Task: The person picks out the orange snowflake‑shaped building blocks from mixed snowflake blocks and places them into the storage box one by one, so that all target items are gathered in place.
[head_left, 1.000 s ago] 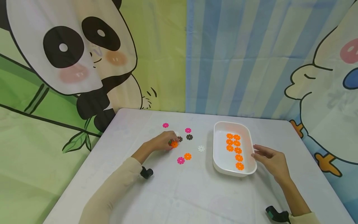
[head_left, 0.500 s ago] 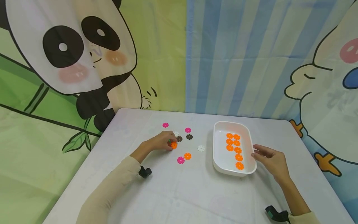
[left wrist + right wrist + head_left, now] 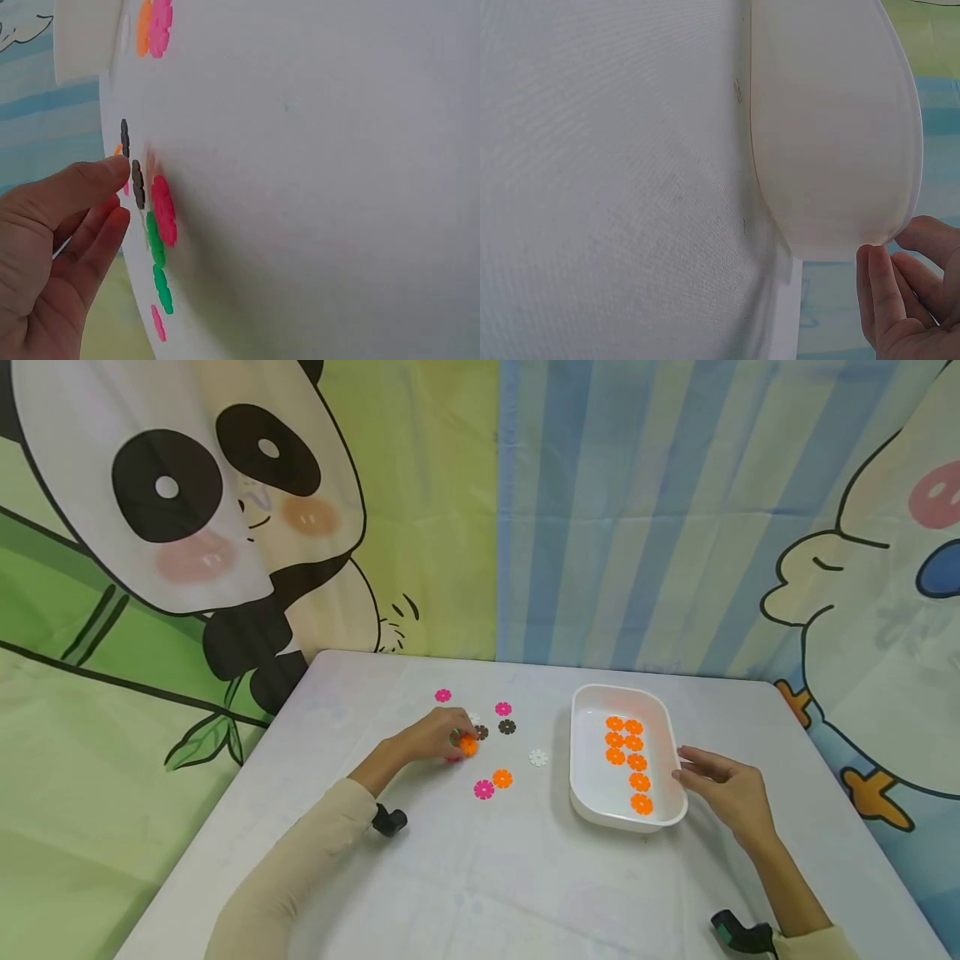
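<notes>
My left hand [image 3: 438, 735] pinches an orange flower-shaped disc [image 3: 468, 745] between thumb and fingertips, above the left part of the table. Close under it, in the left wrist view, lie a red disc [image 3: 163, 211], two green discs [image 3: 155, 238] and a dark brown disc [image 3: 138, 184]. A white tray [image 3: 587, 797] stands right of the middle, with several orange discs [image 3: 637, 762] lying in two columns inside. At its right side my right hand [image 3: 731, 793] holds the rim, thumb on one side and fingertips against the outer wall.
Around the left hand lie pink discs [image 3: 484, 789], another orange disc [image 3: 502, 778], a second dark disc [image 3: 507, 727] and a white disc [image 3: 537, 758]. A cartoon curtain [image 3: 427, 510] hangs behind the table's far edge.
My left hand, with the orange disc, first shifts slightly left and down, then the disc comes up a little. The right hand and the tray stay in place.
</notes>
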The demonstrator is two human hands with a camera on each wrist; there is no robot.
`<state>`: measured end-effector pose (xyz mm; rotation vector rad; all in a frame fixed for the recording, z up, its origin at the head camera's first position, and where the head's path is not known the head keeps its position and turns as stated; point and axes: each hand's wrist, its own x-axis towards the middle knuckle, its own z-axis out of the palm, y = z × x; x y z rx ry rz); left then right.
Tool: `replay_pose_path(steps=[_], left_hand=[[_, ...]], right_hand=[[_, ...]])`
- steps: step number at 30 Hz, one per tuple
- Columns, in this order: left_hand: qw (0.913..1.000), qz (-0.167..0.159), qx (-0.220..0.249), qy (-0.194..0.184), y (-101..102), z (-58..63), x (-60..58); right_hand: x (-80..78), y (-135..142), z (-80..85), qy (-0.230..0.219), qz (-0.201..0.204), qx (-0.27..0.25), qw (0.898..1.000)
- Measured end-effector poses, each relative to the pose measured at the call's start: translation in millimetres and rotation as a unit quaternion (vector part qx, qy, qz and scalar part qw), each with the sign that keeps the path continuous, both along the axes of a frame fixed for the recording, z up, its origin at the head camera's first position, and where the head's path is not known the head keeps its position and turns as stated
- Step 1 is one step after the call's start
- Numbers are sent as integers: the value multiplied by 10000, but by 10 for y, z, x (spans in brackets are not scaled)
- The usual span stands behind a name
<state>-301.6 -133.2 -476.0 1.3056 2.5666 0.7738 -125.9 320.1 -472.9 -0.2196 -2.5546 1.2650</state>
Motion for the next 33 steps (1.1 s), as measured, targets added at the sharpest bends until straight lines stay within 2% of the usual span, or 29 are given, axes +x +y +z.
replay_pose_path(steps=[7, 12, 17, 22, 28, 33], left_hand=[[9946, 278, 855, -517, 143, 12, 67], [9877, 360, 1361, -678, 327, -7, 122], [9774, 141, 1860, -995, 534, -6, 181], [9720, 58, 2117, -1021, 744, -7, 237], [9587, -211, 2560, -1218, 1005, 31, 295], [9558, -253, 2648, -1252, 1232, 70, 352]], right_hand=[[9, -2, 13, -42, -16, 9, 10000], [5, -2, 7, -3, 16, -14, 10000], [4, -5, 5, 40, 27, -37, 10000], [11, -3, 7, 14, 19, -28, 10000], [18, -9, 22, -48, -11, -14, 10000], [23, -13, 23, -119, -36, -5, 9999]])
